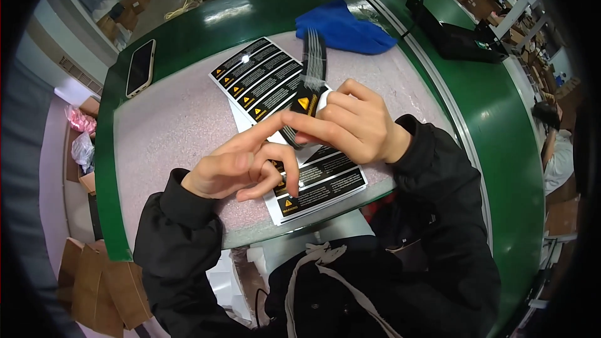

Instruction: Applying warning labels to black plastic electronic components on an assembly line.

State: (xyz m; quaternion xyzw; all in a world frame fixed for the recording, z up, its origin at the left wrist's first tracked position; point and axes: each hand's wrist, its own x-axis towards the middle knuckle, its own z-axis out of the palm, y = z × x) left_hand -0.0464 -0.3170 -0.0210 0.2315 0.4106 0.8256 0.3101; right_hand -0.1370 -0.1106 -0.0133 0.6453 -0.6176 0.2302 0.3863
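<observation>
In front of me, several sheets of black warning labels with yellow triangles lie stacked and overlapping on the work mat. A curved black label strip with pale lines stands up from them, partly blurred. My right hand pinches this strip near its lower end, its fingers bent and the index finger pointing left. My left hand hovers over the lower sheets, palm partly turned up. Its index finger stretches out to meet the right index fingertip, while the other fingers are apart and loosely bent. Nothing shows within the left hand.
A pinkish clear-covered mat covers the green table. At the far left lies a phone. A blue cloth is bunched behind the labels. Beyond the metal rail at right sits a black device. Cardboard stands below left.
</observation>
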